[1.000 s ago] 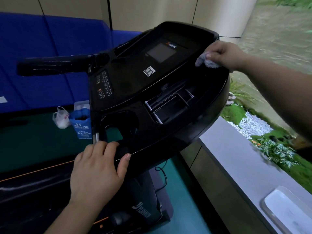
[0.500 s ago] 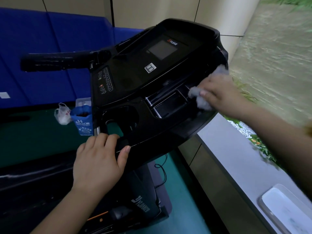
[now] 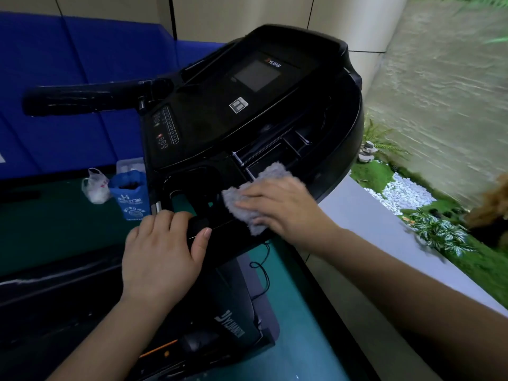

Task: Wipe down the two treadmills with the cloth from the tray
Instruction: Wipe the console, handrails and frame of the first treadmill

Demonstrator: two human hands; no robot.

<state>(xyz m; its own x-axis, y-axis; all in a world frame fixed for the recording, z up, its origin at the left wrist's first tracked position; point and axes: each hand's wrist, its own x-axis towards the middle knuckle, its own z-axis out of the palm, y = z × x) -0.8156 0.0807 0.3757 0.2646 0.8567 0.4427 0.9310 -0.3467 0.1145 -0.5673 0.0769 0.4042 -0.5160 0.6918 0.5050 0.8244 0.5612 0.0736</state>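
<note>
- The black treadmill console (image 3: 209, 125) fills the middle of the view, tilted, with its open storage compartments and a cup-holder opening along the near side.
- A grey ledge (image 3: 412, 259) runs along the right of the treadmill, with green plants and white pebbles beyond it.
- A black handlebar (image 3: 90, 99) sticks out from the console to the left, in front of blue padding.
- The left hand (image 3: 162, 251) grips the console's near edge, its fingers curled over the rim by the cup-holder opening and its thumb lying along the front.
- The right hand (image 3: 283, 204) lies flat on the cloth with its fingers nearly straight, pressing it down rather than clutching it.
- The grey cloth (image 3: 239, 207) is spread on the console's near surface, just right of the cup-holder opening and just below the compartments, partly under the right hand.
- A blue bag (image 3: 129, 193) stands on the green floor left of the console.
- A white plastic bag (image 3: 96, 185) sits touching the blue bag's left side.
- A small dark screen (image 3: 257, 75) sits near the console's far end.
</note>
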